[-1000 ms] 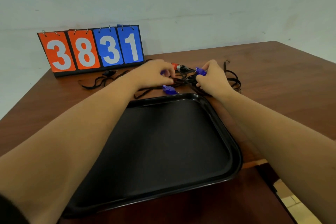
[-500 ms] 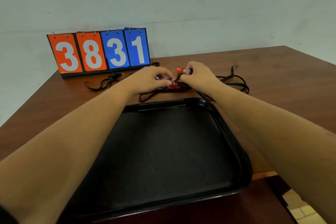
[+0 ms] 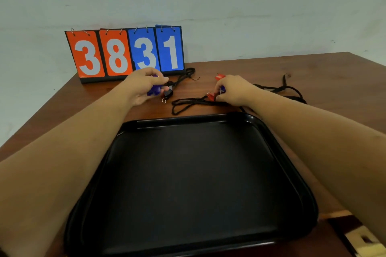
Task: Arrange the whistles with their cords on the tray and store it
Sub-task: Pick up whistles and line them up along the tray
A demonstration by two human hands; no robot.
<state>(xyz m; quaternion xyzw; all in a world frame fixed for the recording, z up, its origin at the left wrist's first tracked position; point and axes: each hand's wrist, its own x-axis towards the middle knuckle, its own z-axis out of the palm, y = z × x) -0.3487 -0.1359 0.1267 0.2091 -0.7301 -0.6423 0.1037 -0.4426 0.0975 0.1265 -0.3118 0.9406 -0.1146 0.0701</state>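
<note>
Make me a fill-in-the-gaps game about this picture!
The scoreboard reads ____.
The tray is coloured ____.
The left hand grips a whistle over the ____.
Missing words: 3831; black; table.

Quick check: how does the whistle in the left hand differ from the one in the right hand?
The left hand grips a blue whistle; the right hand pinches a red whistle. The blue whistle is near the scoreboard; the red whistle is low, at the black cords on the table. Shared: both are beyond the tray, neither on it.
</note>
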